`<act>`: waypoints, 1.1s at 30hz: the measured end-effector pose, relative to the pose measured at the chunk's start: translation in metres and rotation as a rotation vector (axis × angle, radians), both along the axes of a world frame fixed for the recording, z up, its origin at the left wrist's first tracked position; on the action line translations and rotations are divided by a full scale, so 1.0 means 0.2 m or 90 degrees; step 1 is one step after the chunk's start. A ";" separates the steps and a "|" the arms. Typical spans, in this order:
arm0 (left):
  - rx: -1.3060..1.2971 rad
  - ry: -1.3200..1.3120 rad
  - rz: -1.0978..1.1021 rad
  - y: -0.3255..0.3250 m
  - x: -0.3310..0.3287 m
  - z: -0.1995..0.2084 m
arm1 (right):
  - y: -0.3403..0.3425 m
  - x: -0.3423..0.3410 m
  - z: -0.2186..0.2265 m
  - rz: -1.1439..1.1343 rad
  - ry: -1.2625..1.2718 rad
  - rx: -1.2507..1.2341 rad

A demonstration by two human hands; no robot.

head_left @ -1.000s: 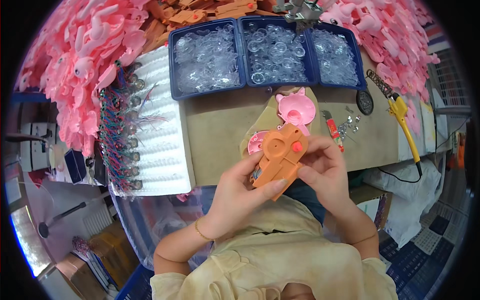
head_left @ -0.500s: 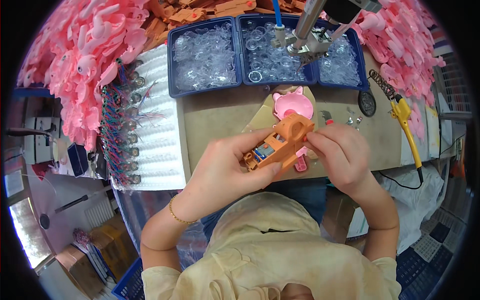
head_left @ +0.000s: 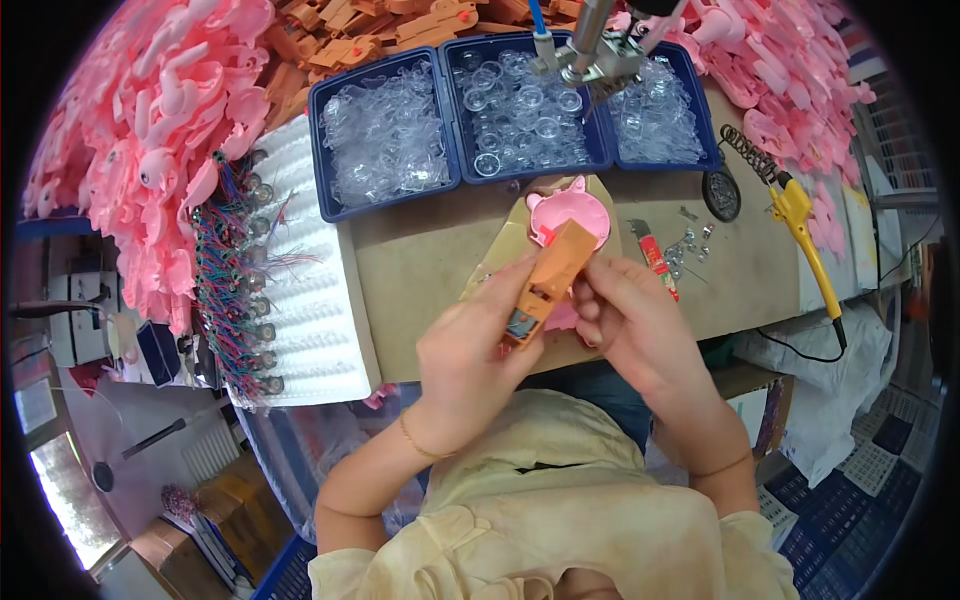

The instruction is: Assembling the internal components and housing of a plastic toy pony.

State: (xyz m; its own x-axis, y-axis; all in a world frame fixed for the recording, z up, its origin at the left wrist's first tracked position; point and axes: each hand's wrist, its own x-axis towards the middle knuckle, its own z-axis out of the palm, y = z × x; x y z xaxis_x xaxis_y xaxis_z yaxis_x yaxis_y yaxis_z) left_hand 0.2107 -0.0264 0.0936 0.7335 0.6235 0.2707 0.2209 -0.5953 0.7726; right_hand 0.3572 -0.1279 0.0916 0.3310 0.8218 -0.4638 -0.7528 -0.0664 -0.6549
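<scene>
The left hand point(head_left: 472, 345) pinches an oblong orange plastic housing point(head_left: 561, 262), long axis slanting toward a pink eared plastic shell point(head_left: 576, 207); right hand point(head_left: 640, 322) curls beside the housing, contact unclear.

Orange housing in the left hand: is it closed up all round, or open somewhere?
Open: the orange housing has an uncovered recess at its end nearest the person, where grey-blue inner parts show beside the left hand.

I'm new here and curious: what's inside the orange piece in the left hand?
At the near end of the orange piece, a bluish-grey part shows, too small to identify. The rest is enclosed, or hidden by the left hand.
</scene>
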 end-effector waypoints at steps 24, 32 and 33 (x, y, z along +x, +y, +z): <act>0.137 -0.036 0.065 -0.11 0.04 -0.21 | 0.00 0.23 -0.03 0.353 -0.982 0.062; 0.357 0.072 0.383 0.63 -0.52 0.08 | -0.11 0.23 -0.05 0.133 -0.964 -0.052; 0.417 0.139 0.427 0.74 -0.55 0.12 | -0.10 0.22 -0.03 0.132 -0.964 -0.055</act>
